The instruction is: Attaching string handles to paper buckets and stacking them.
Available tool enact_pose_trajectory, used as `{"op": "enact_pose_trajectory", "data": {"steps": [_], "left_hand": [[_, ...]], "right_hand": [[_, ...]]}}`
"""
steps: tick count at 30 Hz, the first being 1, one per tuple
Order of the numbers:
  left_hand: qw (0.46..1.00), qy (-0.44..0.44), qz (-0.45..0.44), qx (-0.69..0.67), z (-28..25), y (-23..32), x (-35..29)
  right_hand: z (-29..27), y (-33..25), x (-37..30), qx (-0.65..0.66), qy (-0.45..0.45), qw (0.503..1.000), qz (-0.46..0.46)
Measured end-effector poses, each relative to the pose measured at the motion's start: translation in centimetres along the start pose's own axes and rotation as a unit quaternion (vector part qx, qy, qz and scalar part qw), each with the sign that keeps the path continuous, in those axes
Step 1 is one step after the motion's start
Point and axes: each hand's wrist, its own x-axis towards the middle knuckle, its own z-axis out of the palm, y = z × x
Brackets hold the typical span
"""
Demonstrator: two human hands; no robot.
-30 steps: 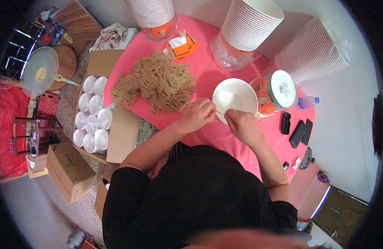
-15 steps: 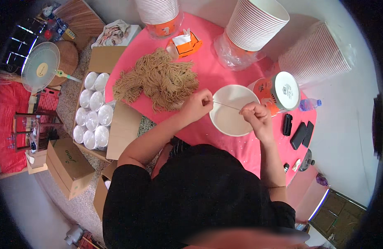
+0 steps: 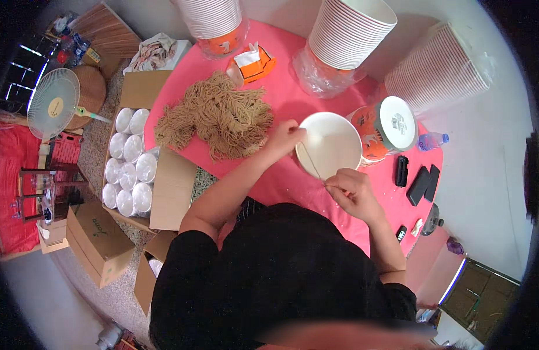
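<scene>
Head view: vs 0.5 s ago, R hand (image 3: pixel 352 190) is lower in view, so thin strand (image 3: pixel 312 161), then nr level, now slants steeply; prob. still mid-handling, not let go. It's above near-L part of white tub (image 3: pixel 342 140), long axis far-L to near-R, approx. straight. Hands apart: L hand (image 3: pixel 285 140) pinches far end, R hand near end, both w/ fingertips.
</scene>
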Motion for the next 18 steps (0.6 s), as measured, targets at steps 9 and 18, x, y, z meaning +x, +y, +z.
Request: {"op": "enact_pose_trajectory", "data": {"steps": [9,18], "left_hand": [[0.947,0.005,-0.118,-0.300,-2.5,0.6,-2.4],[0.933,-0.168,-0.156,-0.277,-4.2,3.7,-3.9]], "right_hand": [[2.1,3.3,-4.1,-0.386,-0.012,0.915,-0.112],[-3.2,0.5,-2.6,-0.465,0.049,0.851,-0.238]]}}
